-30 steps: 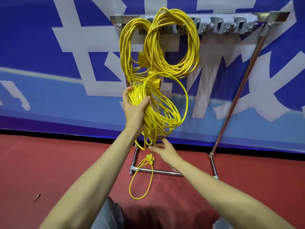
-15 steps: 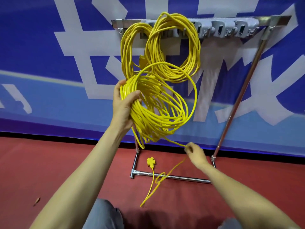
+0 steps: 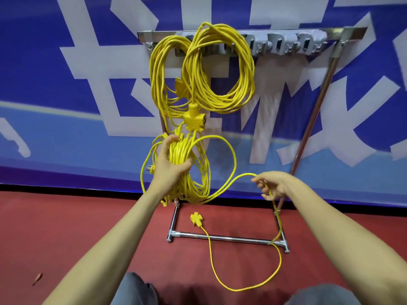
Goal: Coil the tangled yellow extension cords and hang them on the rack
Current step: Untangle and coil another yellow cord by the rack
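Two coils (image 3: 246, 80) hang on the rack (image 3: 343, 31) above the left grip (image 3: 169, 170), which clasps a third coil (image 3: 178, 150); the right grip (image 3: 275, 183) pinches its unwound tail (image 3: 237, 290).

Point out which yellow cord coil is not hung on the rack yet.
The lowest coil, gripped by the left hand. The narrow coil and the wide coil hang from the rack. The lowest coil's tail runs through the right hand.
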### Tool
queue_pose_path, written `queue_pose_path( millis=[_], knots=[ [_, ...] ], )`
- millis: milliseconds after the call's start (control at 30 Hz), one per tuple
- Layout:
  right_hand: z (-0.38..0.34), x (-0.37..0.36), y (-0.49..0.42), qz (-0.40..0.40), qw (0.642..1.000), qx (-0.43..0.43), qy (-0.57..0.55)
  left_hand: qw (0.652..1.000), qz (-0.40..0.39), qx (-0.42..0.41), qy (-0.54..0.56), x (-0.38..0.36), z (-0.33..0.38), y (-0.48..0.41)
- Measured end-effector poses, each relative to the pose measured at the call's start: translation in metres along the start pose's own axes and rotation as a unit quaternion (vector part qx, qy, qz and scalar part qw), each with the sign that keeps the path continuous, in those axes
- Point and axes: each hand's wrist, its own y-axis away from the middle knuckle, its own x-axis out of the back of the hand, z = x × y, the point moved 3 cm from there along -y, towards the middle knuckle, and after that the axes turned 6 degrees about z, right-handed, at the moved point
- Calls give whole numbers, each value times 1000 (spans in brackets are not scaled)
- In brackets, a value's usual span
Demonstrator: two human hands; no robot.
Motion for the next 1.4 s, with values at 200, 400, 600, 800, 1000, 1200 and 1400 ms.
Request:
queue_pose_path(
  millis=[200,400,600,800,1000,1200,1400],
  knots=[
    [-44,19,14,221,909,195,294,1000,-2,5,-28,13,-10,8],
    [-41,7,44,-1,996,19,91,998,-20,18,-51,18,-29,18],
    [-64,-27,66,-117,875,-2,-470,999,3,37,-24,11,-38,26],
    [-101,-73,91,-47,756,-17,-653,998,-18,49,30,-8,-35,41],
    [-98,-97,80,99,696,-12,-711,978,-44,137,151,-22,-37,50],
    [-96,-101,94,78,667,-15,-741,948,-59,214,227,-31,-37,53],
    [-102,-98,100,32,608,-6,-793,967,-89,175,164,-42,-25,52]
  ],
)
